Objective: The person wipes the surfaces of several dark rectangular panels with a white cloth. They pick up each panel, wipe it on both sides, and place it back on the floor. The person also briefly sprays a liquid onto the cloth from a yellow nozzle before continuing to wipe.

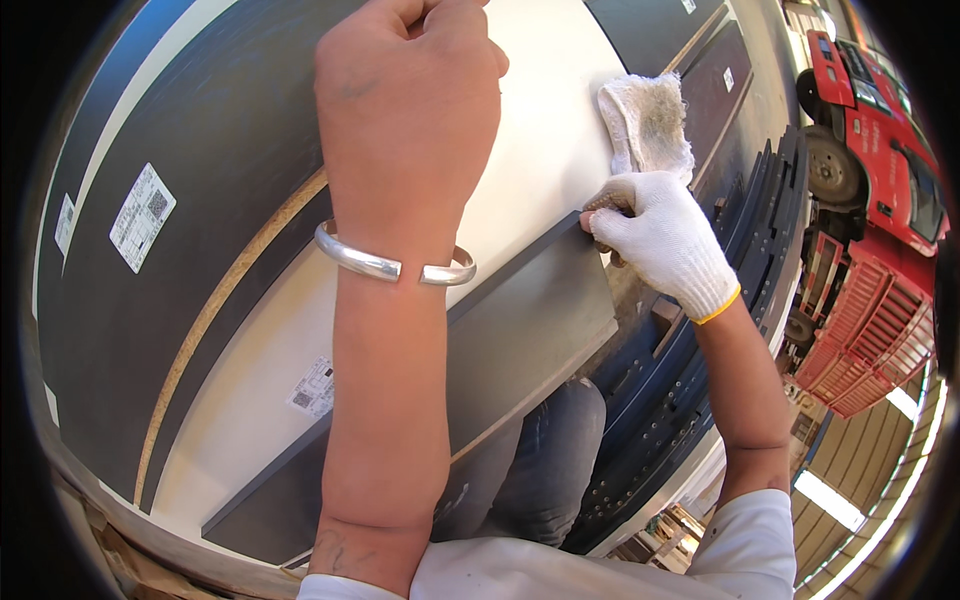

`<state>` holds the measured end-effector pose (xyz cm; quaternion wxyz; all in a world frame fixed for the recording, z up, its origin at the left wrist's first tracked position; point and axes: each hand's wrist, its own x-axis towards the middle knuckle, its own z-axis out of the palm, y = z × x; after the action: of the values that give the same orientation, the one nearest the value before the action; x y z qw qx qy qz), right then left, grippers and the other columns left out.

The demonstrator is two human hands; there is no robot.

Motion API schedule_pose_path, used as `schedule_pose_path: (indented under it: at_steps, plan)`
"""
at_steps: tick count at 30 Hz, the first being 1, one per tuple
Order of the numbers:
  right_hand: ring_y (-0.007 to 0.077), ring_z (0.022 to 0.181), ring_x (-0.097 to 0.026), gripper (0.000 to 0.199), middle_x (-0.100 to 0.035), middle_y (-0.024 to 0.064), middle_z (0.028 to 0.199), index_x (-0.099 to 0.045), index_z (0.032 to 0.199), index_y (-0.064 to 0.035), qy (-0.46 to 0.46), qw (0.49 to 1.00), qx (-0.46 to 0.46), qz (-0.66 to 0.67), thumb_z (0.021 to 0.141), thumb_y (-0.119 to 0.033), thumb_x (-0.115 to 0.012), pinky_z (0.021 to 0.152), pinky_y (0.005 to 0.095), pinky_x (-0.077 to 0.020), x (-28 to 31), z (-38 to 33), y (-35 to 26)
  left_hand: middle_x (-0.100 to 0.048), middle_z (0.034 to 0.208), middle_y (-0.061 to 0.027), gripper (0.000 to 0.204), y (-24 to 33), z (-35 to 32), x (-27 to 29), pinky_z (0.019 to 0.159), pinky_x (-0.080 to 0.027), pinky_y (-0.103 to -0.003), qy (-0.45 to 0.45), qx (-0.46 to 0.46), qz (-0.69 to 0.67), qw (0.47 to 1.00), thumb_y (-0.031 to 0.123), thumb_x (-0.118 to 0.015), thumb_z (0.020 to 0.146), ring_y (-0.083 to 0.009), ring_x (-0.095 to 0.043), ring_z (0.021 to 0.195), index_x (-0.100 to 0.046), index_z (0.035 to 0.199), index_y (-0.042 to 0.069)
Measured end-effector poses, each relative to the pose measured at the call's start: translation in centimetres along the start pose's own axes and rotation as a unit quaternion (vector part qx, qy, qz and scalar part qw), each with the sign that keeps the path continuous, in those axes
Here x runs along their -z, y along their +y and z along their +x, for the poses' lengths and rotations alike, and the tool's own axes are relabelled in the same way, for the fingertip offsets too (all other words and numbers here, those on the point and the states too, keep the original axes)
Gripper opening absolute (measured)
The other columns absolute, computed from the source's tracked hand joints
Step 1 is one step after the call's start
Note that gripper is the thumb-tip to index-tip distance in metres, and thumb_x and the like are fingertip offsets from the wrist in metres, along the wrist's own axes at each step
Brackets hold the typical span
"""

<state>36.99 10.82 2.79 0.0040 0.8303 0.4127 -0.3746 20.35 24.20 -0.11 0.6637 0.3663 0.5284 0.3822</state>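
A panel workshop or warehouse is shown: stacked dark boards [200, 200], drilled panels [690, 380], a red truck [880, 150] parked beside.

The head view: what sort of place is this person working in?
Probably a board or furniture-panel workshop or warehouse: large flat panels lie stacked, drilled dark boards stand on edge, and a red truck is parked alongside.

Counting the things by the big white board [540, 130]

There are two hands: one bare left hand [405, 100] over the board and one right hand [660, 240] in a white glove at the board's right edge. One silver bracelet [395, 262] sits on the left wrist. One loose white glove [648, 125] lies on the board. Three paper labels show left of it, one [142, 217] big. One red truck [880, 170] stands far right of it.
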Motion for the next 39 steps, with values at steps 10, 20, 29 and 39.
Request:
schedule_pose_path:
  at_steps: [10,20,29,39]
  plan:
    - [0.0109,0.071,-0.067,0.021,-0.072,0.0069,0.079,-0.075,0.103,0.0068,0.01,0.986,-0.071,0.154,0.097,-0.013,-0.07,0.067,0.0258,-0.0546,-0.7,-0.7,1.2,-0.067,0.071,-0.0071,0.024,-0.9,0.1,0.7,0.054,-0.04,-0.024,-0.03,-0.064,-0.046,0.996,0.001,-0.055,0.097,-0.0088,-0.053,0.058,-0.073,0.108,-0.011]
    - [0.0103,0.065,-0.065,0.021,-0.071,0.0065,0.077,-0.075,0.099,0.0067,-0.011,0.998,-0.034,0.059,0.096,-0.014,-0.072,0.061,0.0264,-0.0537,-0.2,0.1,0.9,-0.073,0.09,-0.0124,0.033,-0.4,0.2,1.3,0.066,-0.048,-0.025,-0.167,-0.057,-0.075,0.982,0.012,-0.062,0.099,-0.0112,-0.062,0.074,-0.069,0.124,-0.008]
    - [0.0096,0.064,-0.065,0.021,-0.071,0.0067,0.076,-0.075,0.102,0.0059,0.005,0.975,-0.045,0.216,0.096,-0.015,-0.073,0.06,0.0251,-0.0521,-1.1,-0.5,2.7,-0.071,0.077,-0.0045,0.031,-3.1,0.4,0.7,0.055,-0.038,-0.022,-0.058,-0.083,-0.037,0.994,0.01,-0.058,0.096,-0.0024,-0.047,0.059,-0.075,0.117,-0.005]
    - [0.0119,0.065,-0.065,0.023,-0.07,0.0057,0.075,-0.075,0.098,0.0056,0.026,0.995,0.01,0.1,0.094,-0.017,-0.076,0.062,0.0271,-0.0525,-1.6,-0.2,2.8,-0.07,0.076,-0.0045,0.03,-2.6,0.1,-0.3,0.057,-0.04,-0.022,-0.062,-0.094,0.005,0.994,0.011,-0.058,0.097,-0.0036,-0.049,0.06,-0.074,0.117,-0.005]
